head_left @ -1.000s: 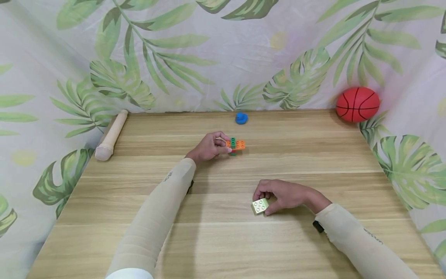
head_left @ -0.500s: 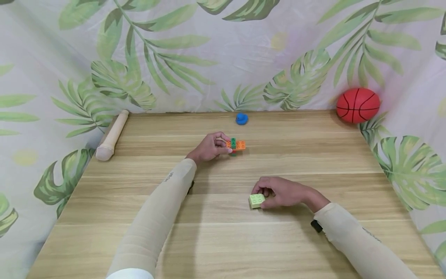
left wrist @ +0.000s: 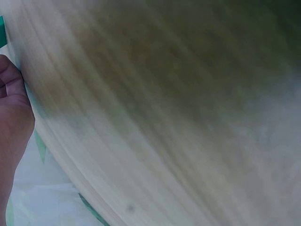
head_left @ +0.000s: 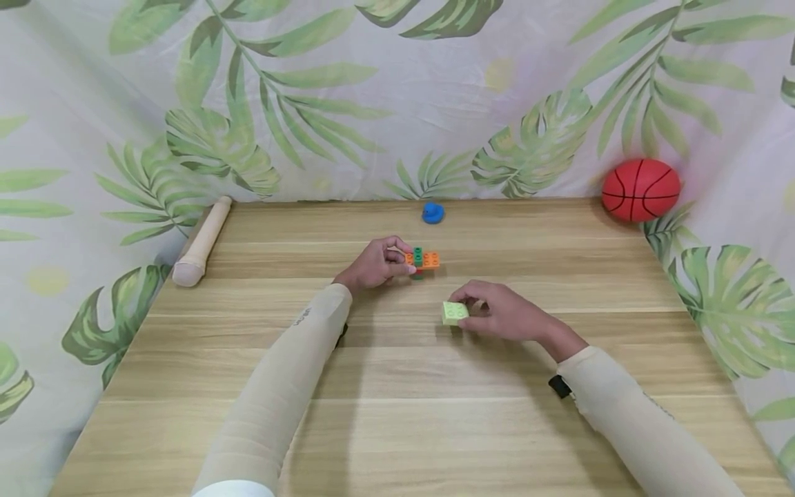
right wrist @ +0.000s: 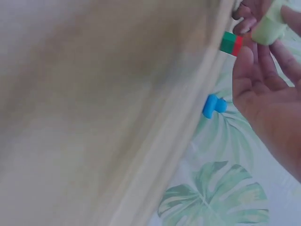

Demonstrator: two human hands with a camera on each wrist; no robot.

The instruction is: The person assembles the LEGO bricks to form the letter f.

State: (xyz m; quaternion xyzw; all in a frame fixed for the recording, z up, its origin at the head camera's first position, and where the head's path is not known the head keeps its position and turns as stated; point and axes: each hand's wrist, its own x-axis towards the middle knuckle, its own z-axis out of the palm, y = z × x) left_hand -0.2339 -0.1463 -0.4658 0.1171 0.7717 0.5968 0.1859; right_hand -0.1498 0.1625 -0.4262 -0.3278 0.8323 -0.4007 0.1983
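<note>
At the middle of the table, my left hand (head_left: 375, 264) pinches a stack of toy building bricks (head_left: 429, 260). An orange brick lies crosswise in it with a green one on top, and red and green show below. Nearer the front right, my right hand (head_left: 508, 310) grips a pale green toy brick (head_left: 455, 313), studs up, between thumb and fingers. A gap separates it from the stack in the head view. The right wrist view shows the same pale brick (right wrist: 267, 30) in the fingers. Only part of my left hand (left wrist: 14, 110) enters the left wrist view, its fingertips cut off.
Behind the stack a blue toy duck (head_left: 433, 212) sits near the table's back edge. A red ball (head_left: 641, 190) with black lines occupies the back right corner. Along the left edge lies a pale wooden-looking microphone (head_left: 201, 245). A leaf-print cloth (head_left: 348, 138) surrounds the table.
My right hand has moved forward with the pale green brick, closer to the stack, and the brick has tipped and turned slightly. My left hand and the stack stay almost in place.
</note>
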